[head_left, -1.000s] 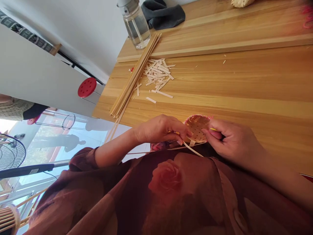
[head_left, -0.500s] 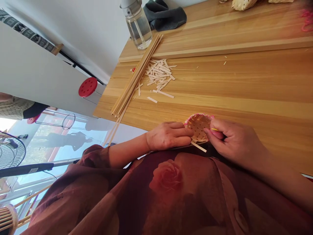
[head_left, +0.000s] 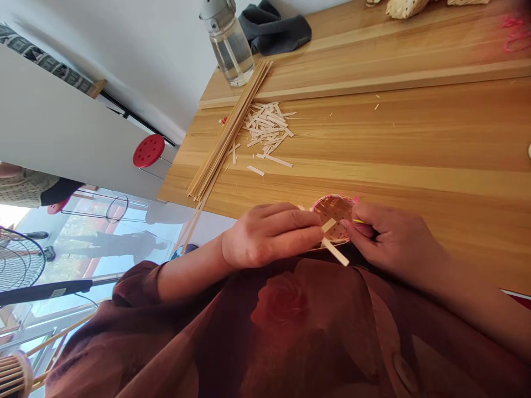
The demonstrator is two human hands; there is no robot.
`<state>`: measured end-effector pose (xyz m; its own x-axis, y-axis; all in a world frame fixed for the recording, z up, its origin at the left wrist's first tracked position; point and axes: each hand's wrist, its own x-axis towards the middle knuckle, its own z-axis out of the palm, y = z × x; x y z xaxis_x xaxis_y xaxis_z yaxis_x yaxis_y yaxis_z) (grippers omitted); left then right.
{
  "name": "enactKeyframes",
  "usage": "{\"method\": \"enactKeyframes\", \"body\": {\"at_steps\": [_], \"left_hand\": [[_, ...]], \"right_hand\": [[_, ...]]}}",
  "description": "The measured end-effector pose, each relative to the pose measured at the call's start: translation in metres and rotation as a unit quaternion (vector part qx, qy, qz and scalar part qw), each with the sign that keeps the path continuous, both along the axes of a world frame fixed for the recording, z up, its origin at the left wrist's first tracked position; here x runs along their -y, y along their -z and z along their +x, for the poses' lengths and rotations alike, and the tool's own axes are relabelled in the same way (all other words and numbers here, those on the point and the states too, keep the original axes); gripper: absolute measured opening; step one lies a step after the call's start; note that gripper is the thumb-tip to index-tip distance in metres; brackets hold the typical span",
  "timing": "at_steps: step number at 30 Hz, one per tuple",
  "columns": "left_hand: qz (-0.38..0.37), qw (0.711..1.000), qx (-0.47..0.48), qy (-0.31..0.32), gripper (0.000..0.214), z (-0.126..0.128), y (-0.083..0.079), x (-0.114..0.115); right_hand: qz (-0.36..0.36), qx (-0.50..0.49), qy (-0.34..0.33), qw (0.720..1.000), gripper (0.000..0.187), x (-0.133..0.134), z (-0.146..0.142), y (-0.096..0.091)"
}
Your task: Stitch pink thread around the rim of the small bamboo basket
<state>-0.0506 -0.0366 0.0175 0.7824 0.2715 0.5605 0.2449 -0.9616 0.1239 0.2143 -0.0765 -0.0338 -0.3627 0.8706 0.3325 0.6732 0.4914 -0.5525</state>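
A small round woven bamboo basket (head_left: 332, 213) with a pink rim sits between my hands, just above my lap. My right hand (head_left: 392, 237) grips its edge and pinches a thin yellow stick (head_left: 359, 221). My left hand (head_left: 271, 235) lies beside the basket's other side, its fingertips on a flat pale bamboo strip (head_left: 334, 251). That strip crosses the lower edge of the basket. Part of the basket is hidden behind my fingers.
On the wooden table (head_left: 373, 132) lie a bundle of long bamboo strips (head_left: 226, 132), a pile of short cut strips (head_left: 267, 127), a glass water bottle (head_left: 228, 41) and a dark grey cloth (head_left: 277, 27). A red stool (head_left: 148, 150) and a fan (head_left: 16, 260) stand beyond the table.
My left hand has shifted away from the basket's rim, and the pale strip now shows wider across the basket's edge. My right hand has barely moved.
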Motion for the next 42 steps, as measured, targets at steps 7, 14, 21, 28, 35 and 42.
{"method": "enactKeyframes", "body": {"at_steps": [7, 14, 21, 28, 35, 42], "left_hand": [[0.102, 0.993, -0.048, 0.042, 0.021, 0.021, 0.015, -0.016], [0.105, 0.990, -0.053, 0.074, 0.016, 0.020, 0.028, -0.012], [0.129, 0.984, -0.100, 0.071, 0.014, 0.019, 0.022, -0.008], [0.117, 0.981, -0.143, 0.058, 0.015, 0.018, 0.015, -0.007], [0.116, 0.982, -0.140, 0.052, 0.013, 0.017, 0.015, -0.006], [0.100, 0.984, -0.140, 0.032, 0.013, 0.016, 0.015, -0.002]], "right_hand": [[-0.053, -0.031, -0.007, 0.998, 0.020, 0.002, 0.001, 0.002], [-0.041, -0.037, -0.013, 0.998, 0.027, 0.003, 0.001, 0.003], [0.000, -0.035, -0.027, 0.999, 0.032, 0.001, -0.001, 0.000], [-0.010, -0.034, -0.028, 0.999, 0.031, 0.002, -0.001, 0.002], [-0.022, -0.037, -0.032, 0.999, 0.026, 0.001, -0.002, -0.001], [-0.016, -0.014, -0.015, 1.000, 0.018, 0.003, 0.000, 0.004]]}}
